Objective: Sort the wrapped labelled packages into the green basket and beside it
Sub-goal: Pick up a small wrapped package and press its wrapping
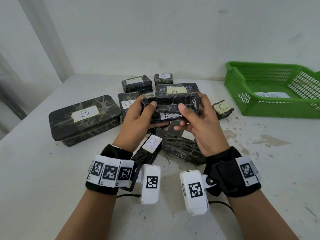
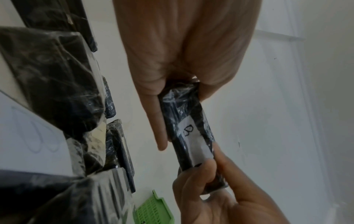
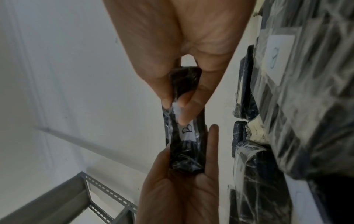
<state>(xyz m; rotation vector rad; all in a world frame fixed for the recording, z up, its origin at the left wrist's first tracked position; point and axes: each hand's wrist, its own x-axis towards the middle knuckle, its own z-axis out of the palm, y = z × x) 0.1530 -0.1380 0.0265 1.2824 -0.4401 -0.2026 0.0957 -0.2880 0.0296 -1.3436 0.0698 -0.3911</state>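
Both hands hold one slim black wrapped package point(image 1: 170, 104) up above the pile, its white "B" label point(image 2: 188, 130) facing away from me. My left hand point(image 1: 152, 113) grips its left end, thumb on top and fingers underneath. My right hand point(image 1: 185, 116) pinches the right end between thumb and fingers, as the right wrist view shows point(image 3: 178, 98). The green basket point(image 1: 270, 108) stands at the far right of the table with a white paper in it and no package inside.
Several wrapped packages lie on the white table: a large B box point(image 1: 83, 118), two marked A point(image 1: 136, 84) point(image 1: 163, 77), a B point(image 1: 176, 90), a small C point(image 1: 223, 108), a narrow B point(image 1: 150, 146). A wall runs behind; a grey metal rack point(image 3: 86, 197) stands left.
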